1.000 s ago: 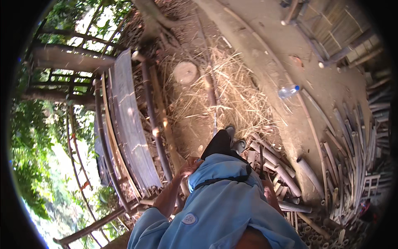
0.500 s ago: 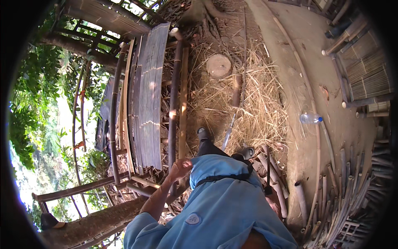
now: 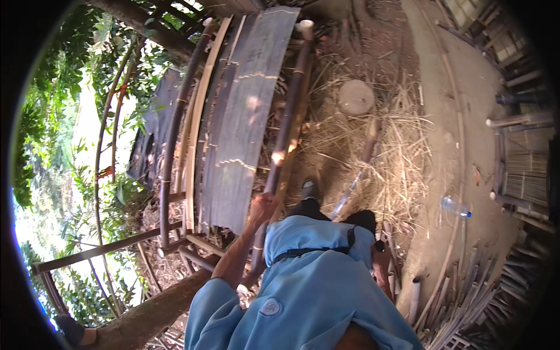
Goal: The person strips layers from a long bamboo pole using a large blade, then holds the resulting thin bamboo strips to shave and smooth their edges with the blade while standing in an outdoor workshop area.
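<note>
My left hand (image 3: 262,209) is closed, its fingers curled, over the dark bamboo rail (image 3: 287,125) of a slatted bench (image 3: 248,111). Whether it touches the rail or hovers above it I cannot tell. Low at my right hip, my right hand (image 3: 381,265) is partly covered by my blue shirt and looks closed around a small black thing (image 3: 380,245), too little shown to name. On the straw ahead of my feet lies a long thin shiny strip (image 3: 349,195), in line with a brown wooden piece (image 3: 371,140); whether they are joined is unclear.
A round wood block (image 3: 356,97) stands among loose straw (image 3: 402,157). To the right lie a clear plastic bottle (image 3: 455,206) with a blue cap and a long thin pole (image 3: 458,116). Several cut bamboo lengths (image 3: 449,291) are piled at lower right. A log (image 3: 146,312) crosses lower left.
My view has shifted, so the bench and straw sit farther right. My left hand has moved forward onto the rail's line. My right hand has come into view beside my hip.
</note>
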A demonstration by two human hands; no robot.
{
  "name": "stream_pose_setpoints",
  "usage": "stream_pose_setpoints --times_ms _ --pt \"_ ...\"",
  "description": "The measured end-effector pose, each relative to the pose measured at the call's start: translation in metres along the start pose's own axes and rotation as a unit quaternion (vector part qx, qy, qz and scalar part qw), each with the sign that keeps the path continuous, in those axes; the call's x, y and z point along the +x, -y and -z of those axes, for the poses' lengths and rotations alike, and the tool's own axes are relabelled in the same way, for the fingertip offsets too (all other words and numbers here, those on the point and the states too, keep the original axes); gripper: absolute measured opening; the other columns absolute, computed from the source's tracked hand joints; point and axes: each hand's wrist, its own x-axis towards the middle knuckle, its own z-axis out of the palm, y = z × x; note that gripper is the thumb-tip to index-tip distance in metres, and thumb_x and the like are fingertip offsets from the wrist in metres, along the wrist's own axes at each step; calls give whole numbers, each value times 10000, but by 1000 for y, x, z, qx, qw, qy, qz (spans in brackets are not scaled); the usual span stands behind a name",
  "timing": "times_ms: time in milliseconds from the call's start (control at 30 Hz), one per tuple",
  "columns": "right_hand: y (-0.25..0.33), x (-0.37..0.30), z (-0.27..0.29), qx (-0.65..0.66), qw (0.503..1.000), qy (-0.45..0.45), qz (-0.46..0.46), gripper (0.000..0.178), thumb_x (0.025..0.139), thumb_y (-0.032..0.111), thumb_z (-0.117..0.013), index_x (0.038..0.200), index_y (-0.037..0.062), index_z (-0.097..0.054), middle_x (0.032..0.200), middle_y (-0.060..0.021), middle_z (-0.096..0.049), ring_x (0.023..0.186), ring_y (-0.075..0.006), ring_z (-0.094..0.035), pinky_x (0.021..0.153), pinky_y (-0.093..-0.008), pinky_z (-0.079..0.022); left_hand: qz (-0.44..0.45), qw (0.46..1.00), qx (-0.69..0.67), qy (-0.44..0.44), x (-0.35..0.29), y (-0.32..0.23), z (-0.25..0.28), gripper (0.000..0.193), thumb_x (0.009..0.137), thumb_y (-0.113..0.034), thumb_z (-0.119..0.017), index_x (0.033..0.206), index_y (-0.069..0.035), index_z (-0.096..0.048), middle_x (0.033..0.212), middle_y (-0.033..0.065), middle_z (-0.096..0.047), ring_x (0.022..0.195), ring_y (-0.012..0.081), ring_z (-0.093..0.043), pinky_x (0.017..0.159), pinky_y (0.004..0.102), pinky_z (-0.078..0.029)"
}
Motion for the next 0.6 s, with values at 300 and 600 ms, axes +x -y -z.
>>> stream_pose_setpoints --times_ms 300,600 --pt "135 78 -61 70 995 36 -54 285 827 176 -803 982 8 -632 756 -44 -600 701 -175 -581 661 -357 -491 -59 994 43 -80 180 -41 51 233 853 -256 -657 773 -47 -722 748 222 -706 733 405 -723 635 484 -569" --pt "225 262 -151 34 993 -17 116 298 822 175 -791 1031 27 -638 821 -108 -647 731 -231 -624 728 -374 -523 -50 984 134 -102 306 -13 30 259 782 -342 -777 752 -87 -738 695 208 -688 676 367 -707 636 477 -549"
